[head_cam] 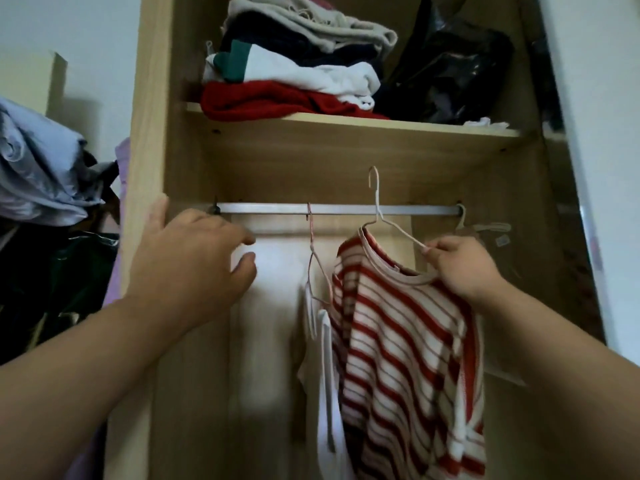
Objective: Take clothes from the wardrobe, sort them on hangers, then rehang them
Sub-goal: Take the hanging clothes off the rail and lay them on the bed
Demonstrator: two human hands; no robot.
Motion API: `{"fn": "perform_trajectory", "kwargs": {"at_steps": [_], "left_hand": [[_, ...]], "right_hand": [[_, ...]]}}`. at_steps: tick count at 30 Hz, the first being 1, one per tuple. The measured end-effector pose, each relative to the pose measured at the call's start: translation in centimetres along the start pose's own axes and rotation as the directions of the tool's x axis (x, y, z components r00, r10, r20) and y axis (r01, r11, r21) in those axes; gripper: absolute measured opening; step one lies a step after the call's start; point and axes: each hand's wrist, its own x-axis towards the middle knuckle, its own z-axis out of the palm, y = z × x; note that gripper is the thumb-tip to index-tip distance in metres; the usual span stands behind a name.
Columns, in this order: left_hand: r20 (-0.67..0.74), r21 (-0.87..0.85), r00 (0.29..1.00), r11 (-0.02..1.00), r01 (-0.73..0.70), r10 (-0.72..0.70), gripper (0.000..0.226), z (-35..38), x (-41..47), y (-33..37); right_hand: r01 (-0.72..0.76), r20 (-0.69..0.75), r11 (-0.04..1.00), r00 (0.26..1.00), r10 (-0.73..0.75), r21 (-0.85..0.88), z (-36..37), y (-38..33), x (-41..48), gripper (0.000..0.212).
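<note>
My right hand (460,268) pinches one shoulder arm of a thin white wire hanger (376,195) between thumb and fingers. On it hangs a red-and-white striped knit top (398,341), held in front of the silver metal rail (346,209), hook not yet on. My left hand (194,258) is open and holds nothing. The top looks light and floppy and may slip, so I'd grip nearer the neck. A pink wire hanger (312,237) with a white garment (325,358) crowds the left side.
</note>
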Motion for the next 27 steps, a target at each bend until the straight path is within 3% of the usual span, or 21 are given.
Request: {"fn": "perform_trajectory", "kwargs": {"at_steps": [4, 7, 11, 15, 17, 22, 27], "left_hand": [[-0.044, -0.373, 0.991, 0.918, -0.132, 0.125, 0.047, 1.7, -0.3, 6.1], [0.116, -0.62, 0.974, 0.78, -0.082, 0.195, 0.045, 4.1, -0.6, 11.0], [0.229, -0.786, 0.935, 0.618, 0.013, 0.271, 0.053, 8.7, -1.7, 16.3], [0.354, -0.836, 0.864, 0.536, 0.121, 0.358, 0.046, 12.9, -4.7, 19.8], [0.365, -0.856, 0.836, 0.501, 0.128, 0.411, 0.028, 13.1, -7.7, 21.1], [0.255, -0.957, 0.808, 0.258, 0.132, 0.532, 0.028, 12.6, -16.4, 22.9], [0.12, -0.966, 0.802, -0.116, 0.23, 0.585, 0.015, 10.2, -24.3, 23.8]], "right_hand": [[-0.076, 0.022, 0.997, 0.997, 0.076, 0.002, -5.6, 0.8, -5.7, 0.015], [-0.113, 0.037, 0.993, 0.993, 0.115, -0.032, -8.8, 0.9, -10.1, 0.017], [-0.165, 0.051, 0.978, 0.984, 0.172, -0.128, -12.5, 0.6, -16.7, 0.018], [-0.268, 0.035, 0.934, 0.958, 0.284, -0.234, -14.6, 0.0, -23.9, 0.012], [-0.337, -0.041, 0.885, 0.939, 0.343, -0.321, -15.0, -0.3, -27.6, 0.019], [-0.517, -0.311, 0.655, 0.856, 0.414, -0.551, -13.2, -0.8, -37.4, 0.017], [-0.762, -0.605, 0.466, 0.644, 0.469, -0.45, -8.6, -2.4, -47.8, 0.009]]}}
